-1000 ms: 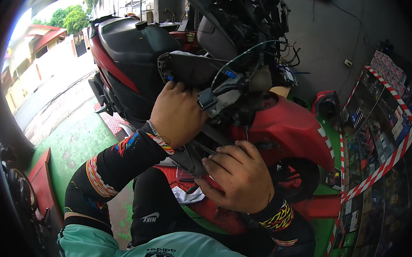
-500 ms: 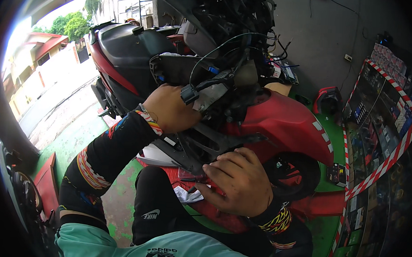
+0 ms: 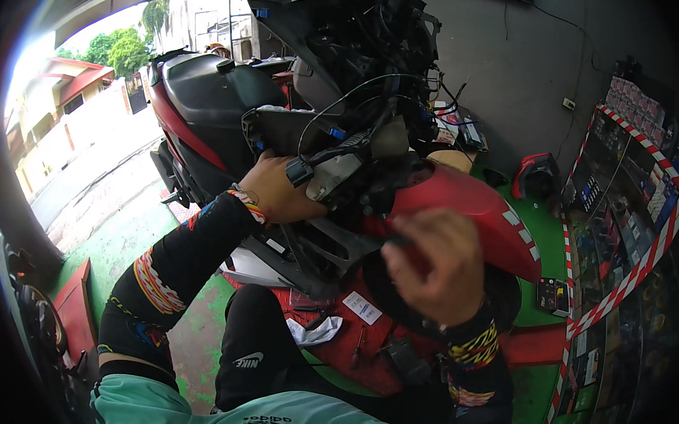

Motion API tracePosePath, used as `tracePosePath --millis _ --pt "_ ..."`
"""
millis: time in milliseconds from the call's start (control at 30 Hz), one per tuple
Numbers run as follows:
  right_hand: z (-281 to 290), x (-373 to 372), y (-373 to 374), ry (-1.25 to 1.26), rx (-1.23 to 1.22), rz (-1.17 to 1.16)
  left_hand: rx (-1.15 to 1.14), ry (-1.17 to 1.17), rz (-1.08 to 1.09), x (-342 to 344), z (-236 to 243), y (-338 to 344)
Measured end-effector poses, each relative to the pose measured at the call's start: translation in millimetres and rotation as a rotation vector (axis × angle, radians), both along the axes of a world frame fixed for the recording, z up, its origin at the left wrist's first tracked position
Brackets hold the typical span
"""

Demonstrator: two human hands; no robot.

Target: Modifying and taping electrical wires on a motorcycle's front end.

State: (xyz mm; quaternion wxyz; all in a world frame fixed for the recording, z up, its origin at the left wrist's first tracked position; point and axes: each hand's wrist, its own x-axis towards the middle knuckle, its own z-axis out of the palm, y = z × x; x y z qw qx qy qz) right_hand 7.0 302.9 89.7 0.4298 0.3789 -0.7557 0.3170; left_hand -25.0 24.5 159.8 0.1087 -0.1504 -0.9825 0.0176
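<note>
Left hand (image 3: 280, 194) clamped on the black inner panel (image 3: 308, 245) to steady it, right hand (image 3: 432, 265), blurred, closed around a dark tool handle (image 3: 399, 241) beside the red fairing (image 3: 468, 210).

Left hand (image 3: 276, 192) gripping, right hand (image 3: 432, 263) raised, blurred

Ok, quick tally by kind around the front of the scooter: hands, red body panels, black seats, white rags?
Hands: 2 (left hand, right hand)
Red front panel: 1
Black seat: 1
White rag: 1
Total: 5
</note>
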Motion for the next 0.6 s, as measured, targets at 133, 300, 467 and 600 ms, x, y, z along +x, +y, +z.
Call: tracePosePath --millis 133,300,467,600 --pt "27 -72 6 0.160 -0.191 -0.297 0.054 -0.066 0.036 -2 -4 0" --pt "53 -135 -9 0.002 -0.205 -0.251 0.186 -0.004 0.012 0 -10 2" --pt "66 -148 -19 -0.202 -0.174 -0.271 0.216 0.108 -0.009 -4 -19 1" --pt "74 -149 -27 -0.147 -0.234 -0.327 0.273 -0.051 0.076 -8 -20 -3"
